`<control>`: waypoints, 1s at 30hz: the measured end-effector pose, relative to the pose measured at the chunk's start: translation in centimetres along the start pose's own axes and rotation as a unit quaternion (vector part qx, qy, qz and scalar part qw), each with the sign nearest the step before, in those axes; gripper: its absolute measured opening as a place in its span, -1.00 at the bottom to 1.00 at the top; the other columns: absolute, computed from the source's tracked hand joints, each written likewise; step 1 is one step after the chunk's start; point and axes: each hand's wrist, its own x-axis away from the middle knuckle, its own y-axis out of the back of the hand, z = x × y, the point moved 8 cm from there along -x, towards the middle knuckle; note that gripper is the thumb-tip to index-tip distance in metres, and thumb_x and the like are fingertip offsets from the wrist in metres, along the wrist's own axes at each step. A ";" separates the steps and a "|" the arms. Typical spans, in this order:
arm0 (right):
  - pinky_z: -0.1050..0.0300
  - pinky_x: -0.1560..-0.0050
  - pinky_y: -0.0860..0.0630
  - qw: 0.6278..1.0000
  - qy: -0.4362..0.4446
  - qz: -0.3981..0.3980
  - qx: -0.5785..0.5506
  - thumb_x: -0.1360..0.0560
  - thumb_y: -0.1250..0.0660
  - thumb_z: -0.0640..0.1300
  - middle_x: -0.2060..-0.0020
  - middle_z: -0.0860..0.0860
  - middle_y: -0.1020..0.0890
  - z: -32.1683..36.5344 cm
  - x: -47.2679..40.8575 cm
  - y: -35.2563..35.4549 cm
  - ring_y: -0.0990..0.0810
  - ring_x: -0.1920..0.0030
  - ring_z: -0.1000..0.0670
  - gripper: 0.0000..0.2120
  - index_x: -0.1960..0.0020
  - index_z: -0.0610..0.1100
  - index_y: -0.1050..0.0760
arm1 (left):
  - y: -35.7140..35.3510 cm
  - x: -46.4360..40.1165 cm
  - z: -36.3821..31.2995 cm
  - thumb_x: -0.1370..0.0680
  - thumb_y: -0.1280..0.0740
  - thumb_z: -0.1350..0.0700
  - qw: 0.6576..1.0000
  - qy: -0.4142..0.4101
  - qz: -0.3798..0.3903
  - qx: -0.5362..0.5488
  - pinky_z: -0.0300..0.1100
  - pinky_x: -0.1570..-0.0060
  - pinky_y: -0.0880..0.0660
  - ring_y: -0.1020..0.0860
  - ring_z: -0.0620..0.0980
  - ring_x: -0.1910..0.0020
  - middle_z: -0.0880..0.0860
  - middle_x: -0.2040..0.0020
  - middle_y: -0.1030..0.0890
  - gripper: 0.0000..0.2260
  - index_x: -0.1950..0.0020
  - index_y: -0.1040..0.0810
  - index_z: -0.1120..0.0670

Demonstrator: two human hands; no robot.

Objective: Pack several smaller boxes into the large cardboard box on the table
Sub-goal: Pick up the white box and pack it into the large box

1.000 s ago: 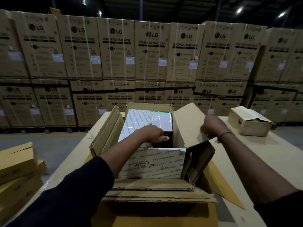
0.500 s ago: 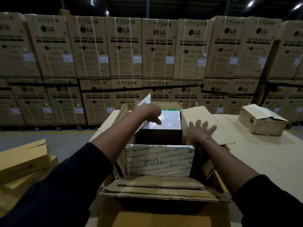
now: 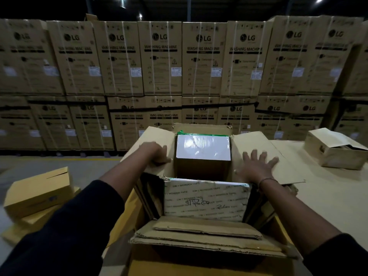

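Note:
The large cardboard box point(image 3: 203, 234) stands open on the table in front of me. Inside, a shiny white box with green edging point(image 3: 203, 150) lies at the far end and a tape-wrapped box with handwriting point(image 3: 206, 202) at the near end, with a dark gap between them. My left hand point(image 3: 157, 154) grips the edge of the left flap point(image 3: 137, 150), fingers curled over it. My right hand point(image 3: 256, 166) presses flat, fingers spread, on the right flap point(image 3: 278, 156), which is folded outward.
A small open carton point(image 3: 336, 152) sits on the table point(image 3: 328, 196) at the far right. Yellow-brown boxes point(image 3: 39, 194) are stacked low to the left. A wall of stacked washing-machine cartons point(image 3: 179, 66) fills the background beyond a strip of floor.
My left hand has left the inside of the box and taken the left flap's edge. The right flap has gone from upright to pressed flat outward under my right hand.

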 end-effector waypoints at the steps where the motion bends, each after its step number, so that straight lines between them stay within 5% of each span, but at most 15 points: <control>1: -0.62 -0.43 0.21 1.000 0.001 -0.004 0.002 -0.57 -0.21 0.33 -0.67 -0.16 0.10 0.1 0.0 0.0 0.18 -0.63 -0.38 -0.13 -0.69 -0.03 0.08 | -0.6 -0.2 -0.1 -0.58 -0.15 -0.40 1.000 0.012 -0.017 0.021 0.31 -0.49 -0.14 -0.13 0.39 -0.58 0.24 -0.66 -0.04 -0.20 -0.69 0.02 -0.05; 3: -0.63 -0.44 0.21 1.000 0.001 -0.014 0.004 -0.58 -0.19 0.34 -0.67 -0.16 0.09 0.2 -0.1 -0.2 0.18 -0.62 -0.39 -0.14 -0.68 -0.03 0.07 | -0.9 -0.1 -1.0 -0.57 -0.22 -0.38 0.998 0.022 -0.029 0.055 0.39 -0.50 0.01 0.07 0.48 -0.59 0.24 -0.67 0.14 -0.15 -0.68 0.13 -0.09; 8: -0.63 -0.43 0.21 1.000 0.007 -0.024 0.000 -0.54 -0.19 0.39 -0.67 -0.16 0.08 -0.6 -0.5 -0.9 0.17 -0.62 -0.39 -0.11 -0.68 -0.01 0.06 | 0.8 -2.5 -6.3 -0.55 -0.46 -0.14 0.994 -0.094 -0.052 0.006 0.46 -0.50 0.05 0.11 0.40 -0.62 0.23 -0.67 0.17 -0.07 -0.69 0.11 -0.08; 13: -0.62 -0.43 0.21 0.999 0.007 -0.032 -0.007 -0.54 -0.19 0.39 -0.66 -0.17 0.07 -1.1 -0.8 -1.1 0.17 -0.62 -0.40 -0.11 -0.68 -0.01 0.06 | 2.6 -5.0 -13.0 -0.54 -0.48 -0.11 0.958 -0.244 -0.128 -0.083 0.39 -0.54 0.13 0.27 0.29 -0.62 0.25 -0.66 0.25 -0.07 -0.70 0.08 -0.07; 17: -0.63 -0.42 0.21 0.999 0.012 -0.050 -0.004 -0.55 -0.13 0.41 -0.66 -0.20 0.07 -0.9 -0.9 -1.2 0.17 -0.61 -0.42 -0.11 -0.67 -0.05 0.05 | 2.9 -7.6 -17.0 -0.43 -0.54 -0.22 0.937 -0.259 -0.188 -0.142 0.46 -0.49 0.19 0.30 0.26 -0.62 0.21 -0.65 0.31 0.13 -0.68 0.22 -0.04; 21: -0.63 -0.42 0.22 0.997 0.016 -0.073 -0.008 -0.57 -0.08 0.41 -0.66 -0.21 0.06 -1.1 -0.9 -1.2 0.16 -0.61 -0.42 -0.14 -0.67 -0.06 0.04 | 2.4 -10.5 -18.4 -0.38 -0.53 -0.31 0.930 -0.221 -0.243 -0.168 0.48 -0.46 0.16 0.25 0.27 -0.64 0.21 -0.65 0.31 0.22 -0.67 0.31 -0.02; 24: -0.62 -0.42 0.24 0.997 0.021 -0.075 -0.010 -0.58 -0.04 0.40 -0.66 -0.20 0.07 -1.5 -1.1 -1.3 0.16 -0.61 -0.42 -0.16 -0.67 -0.06 0.05 | 2.7 -12.1 -18.8 -0.50 -0.49 -0.18 0.926 -0.218 -0.267 -0.157 0.49 -0.48 0.10 0.19 0.27 -0.65 0.20 -0.66 0.28 0.09 -0.66 0.31 -0.02; 27: -0.61 -0.43 0.24 0.997 0.020 -0.079 -0.014 -0.61 0.01 0.39 -0.67 -0.19 0.08 -1.9 -1.1 -1.3 0.18 -0.62 -0.41 -0.20 -0.68 -0.06 0.05 | 4.7 -12.5 -19.0 -0.52 -0.46 -0.14 0.922 -0.258 -0.262 -0.122 0.45 -0.50 0.00 0.03 0.27 -0.65 0.20 -0.68 0.10 -0.06 -0.69 0.11 -0.03; 30: -0.60 -0.44 0.25 0.997 0.019 -0.078 -0.016 -0.62 0.08 0.39 -0.67 -0.18 0.10 -1.7 -1.0 -1.6 0.21 -0.62 -0.39 -0.21 -0.69 -0.05 0.05 | 7.8 -11.8 -19.0 -0.49 -0.43 -0.14 0.922 -0.306 -0.227 -0.073 0.29 -0.46 -0.27 -0.35 0.23 -0.51 0.18 -0.58 -0.29 -0.22 -0.63 -0.18 0.02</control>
